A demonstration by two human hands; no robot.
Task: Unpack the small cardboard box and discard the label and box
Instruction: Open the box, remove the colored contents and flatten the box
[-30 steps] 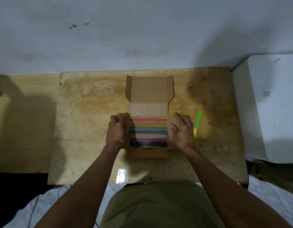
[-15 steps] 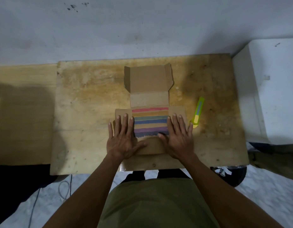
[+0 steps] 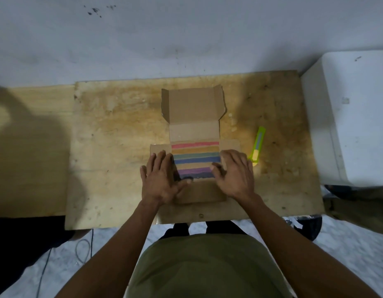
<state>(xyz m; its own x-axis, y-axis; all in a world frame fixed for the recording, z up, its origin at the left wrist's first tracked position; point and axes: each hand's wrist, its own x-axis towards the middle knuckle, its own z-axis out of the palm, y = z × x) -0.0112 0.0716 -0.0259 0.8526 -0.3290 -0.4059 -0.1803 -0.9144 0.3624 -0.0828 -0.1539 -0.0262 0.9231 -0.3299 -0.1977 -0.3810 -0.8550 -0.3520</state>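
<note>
The small cardboard box [image 3: 193, 110] lies opened out flat on the wooden table [image 3: 113, 147], its lid flap pointing away from me. Inside it shows a stack of coloured strips [image 3: 196, 158]: pink, orange, green, blue, purple and black bands. My left hand [image 3: 161, 179] rests flat with spread fingers on the box's left side flap, its thumb at the near edge of the strips. My right hand [image 3: 234, 174] lies on the right flap, fingers slightly curled over the strips' right edge. Neither hand grips anything. No label can be seen.
A green utility knife [image 3: 258, 146] lies on the table just right of my right hand. A white block-like object [image 3: 354, 117] stands at the table's right edge. A grey wall runs behind the table. Cables lie on the floor at lower left.
The box's side walls went from upright to pressed flat on the table under my hands. Since half a second ago my right fingers have curled slightly towards the strips.
</note>
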